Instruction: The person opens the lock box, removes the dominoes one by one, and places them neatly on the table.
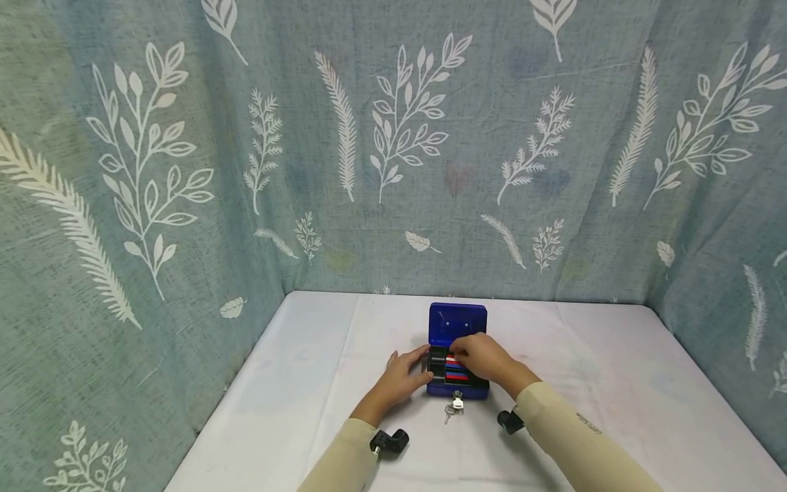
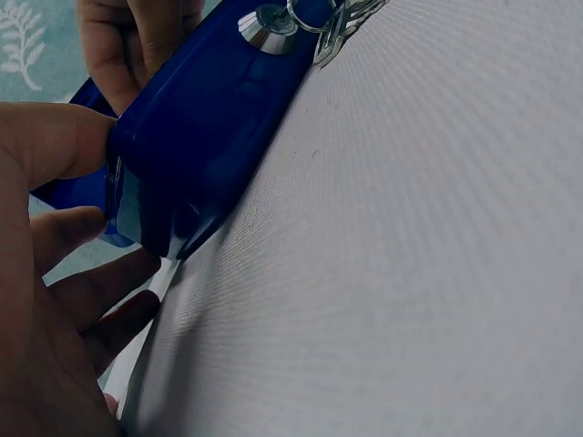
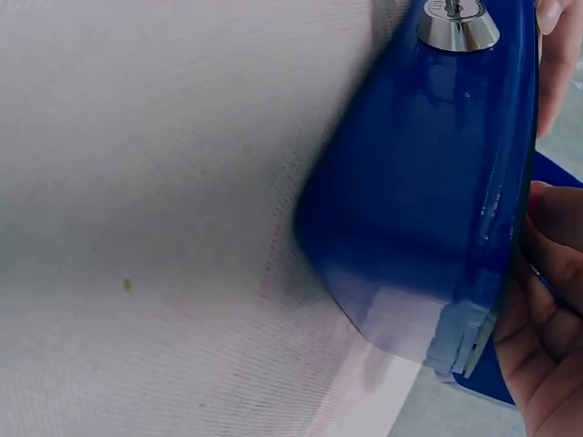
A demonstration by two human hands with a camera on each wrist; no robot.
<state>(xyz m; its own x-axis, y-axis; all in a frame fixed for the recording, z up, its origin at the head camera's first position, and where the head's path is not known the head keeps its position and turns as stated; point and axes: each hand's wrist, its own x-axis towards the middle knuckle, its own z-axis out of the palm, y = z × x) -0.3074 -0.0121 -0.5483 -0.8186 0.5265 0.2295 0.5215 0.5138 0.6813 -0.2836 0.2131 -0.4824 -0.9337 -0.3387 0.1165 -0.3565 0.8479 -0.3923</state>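
A blue metal cash box stands on the table with its lid raised. Inside is a black tray, where small red, white and blue striped pieces lie in compartments. My left hand holds the box's left side, thumb at the upper rim and forefinger against the outer wall. Over the tray's right part, my right hand reaches in with bent fingers, fingertips close to the upper striped pieces. I cannot tell whether those fingertips pinch a piece.
From the silver lock on the box front hangs a ring with keys over the table. A white cloth covers the table. Leaf-patterned curtains stand behind and along both sides. Each wrist wears a small black camera.
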